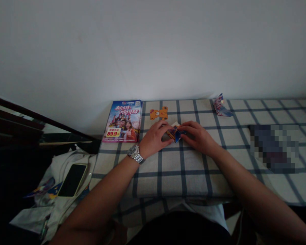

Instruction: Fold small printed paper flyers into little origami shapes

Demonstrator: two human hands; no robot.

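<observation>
Between my two hands is a small piece of folded printed paper, blue, yellow and white, held just above or on the checked cloth. My left hand, with a metal watch at its wrist, pinches the paper's left side between thumb and fingers. From the right, my right hand grips the other side with bent fingers. The fingers cover part of the paper, so its full shape is hidden. Just beyond my left hand lies a flat orange bear cutout.
A stack of printed flyers lies at the table's left end. Farther right stands a crumpled or folded printed paper. A blurred dark item rests at right. Left of the checked tablecloth, a phone lies on a white bag.
</observation>
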